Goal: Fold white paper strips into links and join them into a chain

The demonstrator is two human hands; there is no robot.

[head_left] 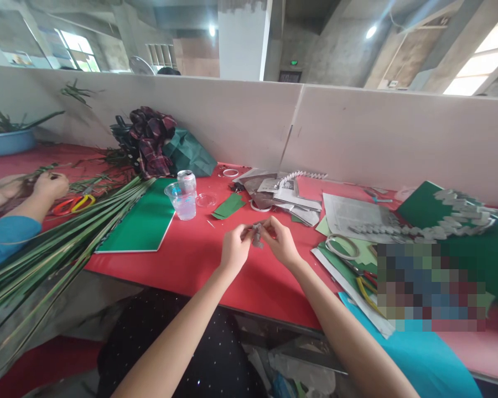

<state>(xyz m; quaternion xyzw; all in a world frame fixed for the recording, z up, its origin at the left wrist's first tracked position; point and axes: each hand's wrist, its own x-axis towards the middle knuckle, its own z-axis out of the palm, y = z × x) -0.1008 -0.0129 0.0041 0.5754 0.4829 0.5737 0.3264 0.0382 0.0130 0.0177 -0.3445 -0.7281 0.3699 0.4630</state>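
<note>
Your left hand [234,247] and right hand [281,241] meet above the red table [199,260], fingers pinched narrowly on a small grey folded paper piece [257,234] held between them. A clear plastic cup [181,200] stands beyond, near a green board [143,221].

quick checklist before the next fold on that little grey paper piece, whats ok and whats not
1. Both hands on the grey paper piece: ok, left hand and right hand pinch it from either side.
2. Piece held above the red table: ok.
3. Bare table under the hands: ok.
4. Plastic cup and drink can away from the hands: ok, off to the left.
5. Fold lines on the piece: cannot tell, too small.
6. Co-worker's hand at the far left, well apart: ok.
</note>
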